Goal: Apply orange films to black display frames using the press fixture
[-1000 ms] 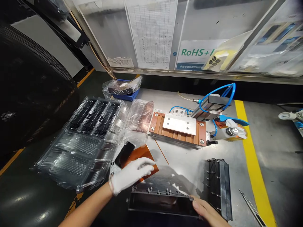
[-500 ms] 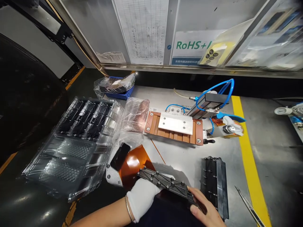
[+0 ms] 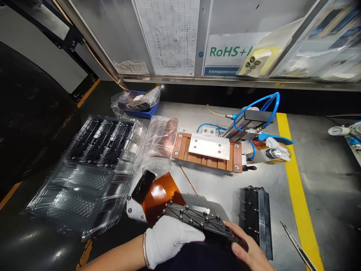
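Over the near edge of the table (image 3: 214,184), the right hand (image 3: 246,244) has its fingers around one end of a black part (image 3: 194,217); the gloved left hand (image 3: 170,239) touches its side (I cannot tell whether it grips). The step looks like steadying this part; the next move calls for even support. A sign (image 3: 229,52) reads "RoHS+".

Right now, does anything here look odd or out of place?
I see nothing plainly spilled or broken. Two mild oddities: the left hand is gloved but the right hand looks bare, and a thin orange strip lies loose and slanted on the bench.
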Motion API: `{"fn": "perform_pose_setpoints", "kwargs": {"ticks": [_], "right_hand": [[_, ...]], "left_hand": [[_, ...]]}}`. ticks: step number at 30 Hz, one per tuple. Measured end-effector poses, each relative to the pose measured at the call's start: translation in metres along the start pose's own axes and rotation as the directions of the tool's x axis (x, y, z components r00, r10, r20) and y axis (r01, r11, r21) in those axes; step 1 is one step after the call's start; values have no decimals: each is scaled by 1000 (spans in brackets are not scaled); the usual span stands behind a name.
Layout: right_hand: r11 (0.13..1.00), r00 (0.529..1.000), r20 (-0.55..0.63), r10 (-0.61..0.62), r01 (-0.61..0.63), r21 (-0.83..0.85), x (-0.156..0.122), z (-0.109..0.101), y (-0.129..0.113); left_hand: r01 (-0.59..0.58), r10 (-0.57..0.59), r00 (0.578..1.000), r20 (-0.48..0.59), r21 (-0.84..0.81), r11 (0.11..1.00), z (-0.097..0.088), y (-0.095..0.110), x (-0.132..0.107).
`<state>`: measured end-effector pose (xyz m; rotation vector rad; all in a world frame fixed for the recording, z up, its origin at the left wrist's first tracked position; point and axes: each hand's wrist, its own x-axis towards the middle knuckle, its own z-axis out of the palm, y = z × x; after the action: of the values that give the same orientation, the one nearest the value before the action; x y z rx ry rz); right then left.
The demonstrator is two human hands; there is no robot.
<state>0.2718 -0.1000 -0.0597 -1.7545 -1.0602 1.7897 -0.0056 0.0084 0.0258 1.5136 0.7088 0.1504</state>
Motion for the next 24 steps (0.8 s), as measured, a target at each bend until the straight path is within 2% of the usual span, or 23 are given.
{"fn": "perform_pose_setpoints", "kwargs": {"ticks": [4, 8, 11, 14, 16, 19, 22, 24], "right_hand": [[999, 1000, 8, 10, -11, 47, -4, 4, -9], [999, 997, -76, 24, -21, 42, -9, 13, -15], [1000, 997, -72, 22, -21, 19, -12, 18, -17], [1000, 1000, -29, 8, -9, -30, -13, 25, -21], [999, 998, -60, -9, 7, -39, -12, 31, -25], [999, 994, -104, -19, 14, -44, -11, 36, -30], [999, 996, -86, -27, 23, -50, -9, 33, -30], [999, 999, -30, -36, 35, -41, -8, 28, -28]], "left_hand": [[2, -3, 1000, -20, -66, 998, -4, 11, 1], [12, -29, 996, -81, -193, 981, -2, 18, 14], [53, -139, 976, -168, -432, 900, 7, 13, 24], [97, -262, 946, -193, -601, 793, 15, 8, 33], [101, -285, 937, -202, -624, 775, 19, 8, 37], [80, -236, 947, -216, -554, 829, 17, 13, 37], [87, -193, 964, -180, -474, 876, 11, 21, 30], [88, -179, 974, -141, -491, 867, 7, 26, 24]]}}
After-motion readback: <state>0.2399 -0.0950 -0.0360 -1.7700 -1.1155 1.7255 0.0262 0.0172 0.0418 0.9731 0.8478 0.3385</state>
